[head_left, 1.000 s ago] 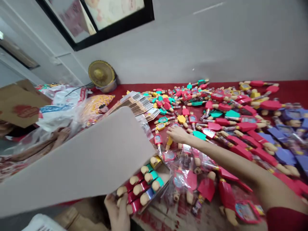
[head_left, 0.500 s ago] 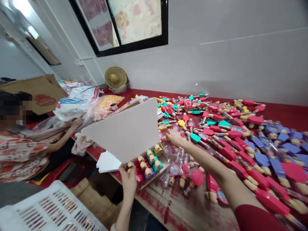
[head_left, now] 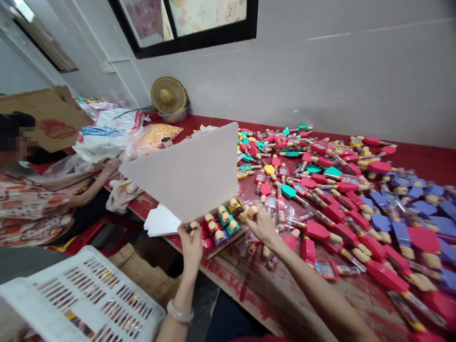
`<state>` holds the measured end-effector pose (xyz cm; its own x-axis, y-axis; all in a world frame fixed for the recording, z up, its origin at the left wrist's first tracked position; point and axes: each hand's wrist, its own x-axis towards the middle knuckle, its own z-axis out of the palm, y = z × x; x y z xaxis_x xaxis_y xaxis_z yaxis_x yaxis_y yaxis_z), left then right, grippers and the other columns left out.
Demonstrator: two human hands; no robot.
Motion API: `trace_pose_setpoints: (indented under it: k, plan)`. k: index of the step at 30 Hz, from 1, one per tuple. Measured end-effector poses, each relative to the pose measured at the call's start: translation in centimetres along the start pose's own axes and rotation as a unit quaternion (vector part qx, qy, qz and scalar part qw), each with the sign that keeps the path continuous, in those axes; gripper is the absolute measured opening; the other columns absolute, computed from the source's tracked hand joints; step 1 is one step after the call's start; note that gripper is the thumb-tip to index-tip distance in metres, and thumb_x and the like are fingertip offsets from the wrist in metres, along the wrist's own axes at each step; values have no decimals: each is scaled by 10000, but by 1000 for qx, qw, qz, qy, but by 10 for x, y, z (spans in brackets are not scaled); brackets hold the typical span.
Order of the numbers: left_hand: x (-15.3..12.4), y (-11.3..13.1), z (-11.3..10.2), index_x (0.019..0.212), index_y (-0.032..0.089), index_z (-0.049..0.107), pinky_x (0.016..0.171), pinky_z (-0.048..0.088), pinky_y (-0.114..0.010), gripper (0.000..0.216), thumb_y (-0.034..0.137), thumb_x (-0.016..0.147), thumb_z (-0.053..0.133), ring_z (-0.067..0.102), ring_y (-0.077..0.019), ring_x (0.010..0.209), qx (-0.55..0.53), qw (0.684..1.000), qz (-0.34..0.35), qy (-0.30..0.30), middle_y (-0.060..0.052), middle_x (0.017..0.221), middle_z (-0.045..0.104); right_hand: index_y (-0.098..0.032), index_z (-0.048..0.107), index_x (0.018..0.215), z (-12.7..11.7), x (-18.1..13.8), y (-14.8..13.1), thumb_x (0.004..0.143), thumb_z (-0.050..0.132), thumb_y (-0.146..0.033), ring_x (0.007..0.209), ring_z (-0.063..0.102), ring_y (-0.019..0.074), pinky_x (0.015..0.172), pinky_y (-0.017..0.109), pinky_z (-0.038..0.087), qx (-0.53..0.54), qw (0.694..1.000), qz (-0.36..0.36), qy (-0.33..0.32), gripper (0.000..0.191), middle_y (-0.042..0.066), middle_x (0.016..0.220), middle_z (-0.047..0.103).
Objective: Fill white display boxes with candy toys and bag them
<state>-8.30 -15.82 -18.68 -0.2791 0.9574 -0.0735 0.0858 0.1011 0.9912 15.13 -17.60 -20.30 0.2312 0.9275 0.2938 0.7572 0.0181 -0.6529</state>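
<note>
My left hand grips the near edge of an open cardboard box with its pale lid raised; several small toys with tan knobs and red, teal and yellow bodies lie packed inside. My right hand is closed on a small toy with a tan knob right beside the box's open side. Wrapped toys in clear bags lie just past that hand.
A red table is covered with several red, teal, yellow and purple toys. Another person sits at the left among plastic bags. A white slotted crate is at lower left; a straw hat leans on the wall.
My right hand has drawn back from the toy pile to the box, now holding a small toy. The box sits lower and farther from the camera than a second ago.
</note>
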Motion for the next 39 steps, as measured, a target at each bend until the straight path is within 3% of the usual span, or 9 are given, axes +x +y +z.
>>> trace_pose_setpoints:
  k: [10,15,19,22,25,27,31,34,39]
  plan:
    - [3,1,0,993,227,429,615,405,-257,437,467,727,679,488,-123,683,21,999,26,26,31,861,516,-177,533,1045,8,-2,-10,1028,446,-381,801,641,246,707,338,497,-102,991,-14,-85,223,114,952,648]
    - [9,-5,0,1008,223,450,808,446,-301,429,452,725,676,550,-162,884,37,997,58,46,10,945,541,-116,534,1260,30,4,-19,1043,442,-402,948,666,291,757,383,540,-127,985,60,-100,370,211,1226,604]
    - [11,-4,-1,1002,224,457,762,444,-306,438,446,707,693,544,-168,840,47,996,46,55,17,914,528,-95,403,1501,35,-11,-16,1036,451,-423,1306,520,359,1024,494,484,-119,992,17,-42,572,250,1448,501]
    - [14,-11,-5,1042,216,463,815,447,-325,479,460,711,708,558,-175,875,46,997,45,40,7,958,544,-200,451,1514,11,-42,27,1010,496,-393,1377,443,391,1122,655,341,-171,981,-16,-89,541,179,1419,580]
    - [18,-21,-9,1075,215,460,906,441,-357,489,452,730,713,571,-192,949,47,997,50,31,-4,1006,561,-258,690,1232,-44,-72,92,949,529,-207,1254,538,414,1073,762,268,-297,937,8,-183,330,159,1200,708]
    - [19,-26,-11,1065,216,465,931,442,-369,476,442,733,720,572,-203,976,54,996,57,35,-3,1002,562,-239,740,1058,-86,-75,124,931,456,-100,1138,602,393,1035,757,295,-366,911,62,-182,341,162,1108,730]
    - [20,-31,-13,1063,218,480,961,441,-388,465,431,735,732,577,-218,1016,51,996,69,37,-2,1008,570,-168,710,1154,-117,-9,119,986,411,-166,1050,621,357,944,552,437,-378,920,64,-79,342,200,1101,712]
    - [20,-33,-15,1071,220,491,951,452,-412,489,447,716,739,587,-234,1013,42,996,57,46,-12,1028,581,-149,654,1270,-79,93,83,1023,348,-171,1113,610,273,967,374,436,-288,951,-32,-109,394,182,1211,687]
    - [19,-35,-19,1088,235,508,925,484,-476,562,506,659,750,609,-297,1023,50,996,12,79,-58,1065,620,-76,612,1337,2,223,62,972,383,-87,1167,608,292,981,400,427,-277,945,-4,-171,431,230,1283,655]
